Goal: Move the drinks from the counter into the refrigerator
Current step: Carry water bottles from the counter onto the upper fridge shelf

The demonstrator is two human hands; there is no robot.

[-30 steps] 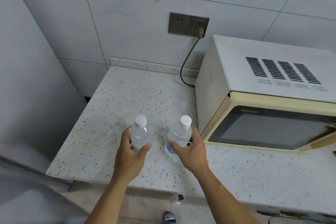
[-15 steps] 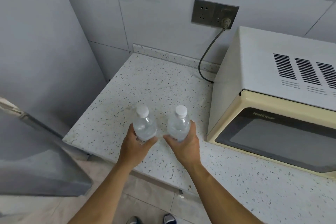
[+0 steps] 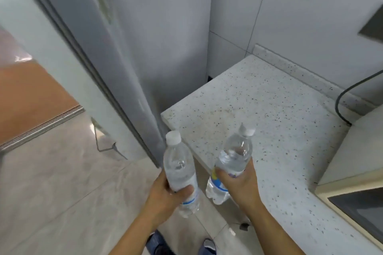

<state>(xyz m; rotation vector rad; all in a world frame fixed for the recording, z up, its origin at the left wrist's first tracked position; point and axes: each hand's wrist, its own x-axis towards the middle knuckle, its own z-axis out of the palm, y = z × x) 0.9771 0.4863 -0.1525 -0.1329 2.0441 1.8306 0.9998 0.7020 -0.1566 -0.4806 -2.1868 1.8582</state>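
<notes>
1. Right now both bottles are off the tabletop (image 3: 259,109). Your left hand (image 3: 165,192) is wrapped round the left bottle (image 3: 179,170), low on its body, and your right hand (image 3: 238,182) clasps the right bottle (image 3: 232,163) at the middle. Neither is in the fridge (image 3: 128,47) yet.

2. With both hands full, you have no free fingers for the door. From this view I cannot tell whether it stands open. If it is closed, working it with an elbow or a loaded hand could shake a bottle loose.

3. The left grip sits near the base, so the bottle is top-heavy above your fingers. A fast swing toward the fridge could tip it out of your hand, and the tiled floor (image 3: 62,192) lies directly below.

4. The right bottle is tilted, with its base hanging just past the tabletop edge. Pulling it across carelessly may knock it on that edge.

5. The fridge corner stands just beside the left bottle's cap (image 3: 173,137). A tight turn could knock the bottle against it.

6. The bottles are near each other, so they may collide and twist in your grips if your hands converge at the shelf.
</notes>
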